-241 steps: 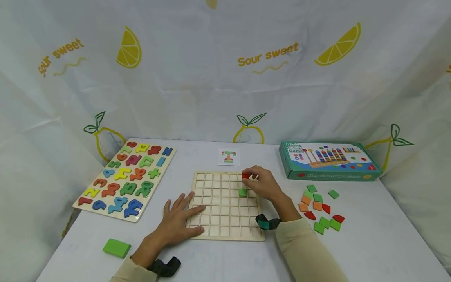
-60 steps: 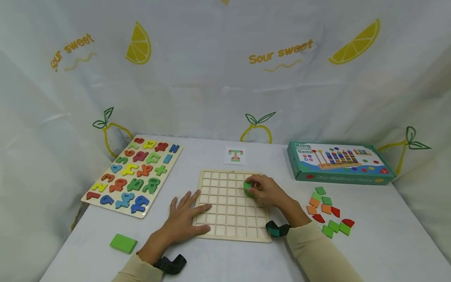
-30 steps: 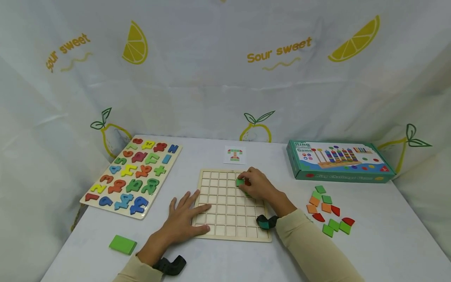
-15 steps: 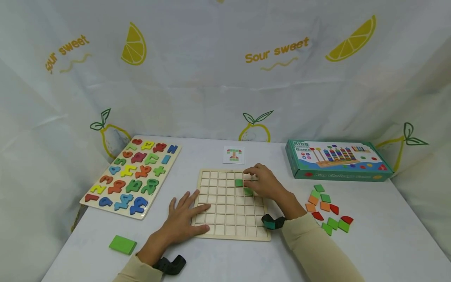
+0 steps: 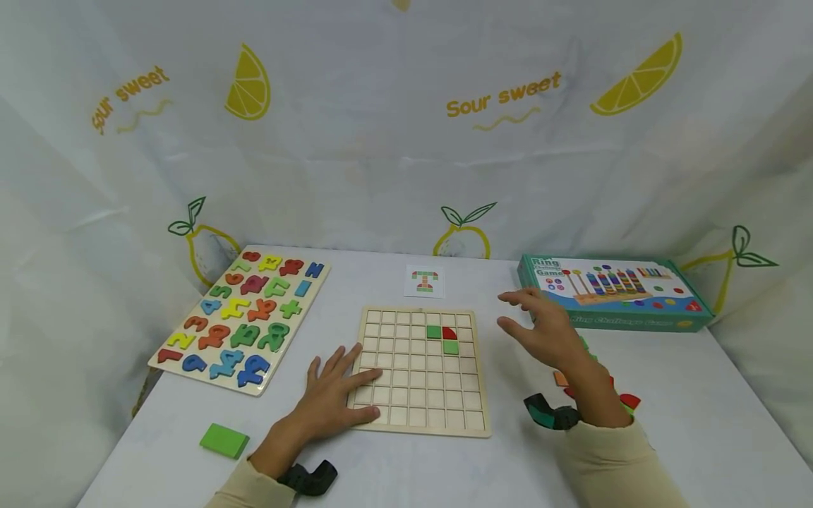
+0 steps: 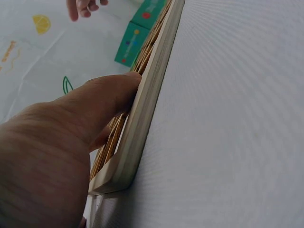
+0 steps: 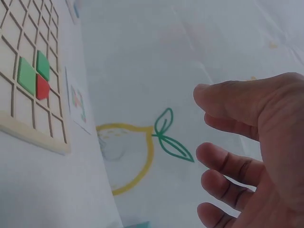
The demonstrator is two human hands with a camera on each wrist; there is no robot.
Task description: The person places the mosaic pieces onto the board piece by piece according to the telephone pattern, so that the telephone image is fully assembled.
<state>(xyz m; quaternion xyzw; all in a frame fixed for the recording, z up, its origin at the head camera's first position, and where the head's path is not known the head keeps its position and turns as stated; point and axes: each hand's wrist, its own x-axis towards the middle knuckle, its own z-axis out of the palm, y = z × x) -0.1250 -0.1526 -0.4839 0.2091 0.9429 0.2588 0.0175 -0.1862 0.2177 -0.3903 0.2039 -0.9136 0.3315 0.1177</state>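
Note:
My left hand (image 5: 329, 401) lies with spread fingers on the left edge of a wooden grid board (image 5: 406, 394). In the left wrist view its thumb (image 6: 109, 92) presses on the board's rim. Two green square tiles, one farther left (image 5: 433, 331) and one nearer me (image 5: 451, 347), sit in grid cells beside a red quarter-round tile (image 5: 449, 333). My right hand (image 5: 549, 331) hovers right of the board, fingers relaxed and holding nothing. Under its wrist and forearm are loose tiles, among them an orange square (image 5: 560, 379) and a red piece (image 5: 629, 401); others are hidden.
A small pattern card (image 5: 425, 281) lies behind the board. At the back right is a green game box (image 5: 622, 293). A number puzzle board (image 5: 244, 317) occupies the left side, with a green block (image 5: 224, 441) in front of it. Behind the table hangs a white printed curtain (image 5: 356, 141).
The right hand set a green tile into the grid near the red one, let go, and moved right toward the loose tiles. The left hand stayed on the board.

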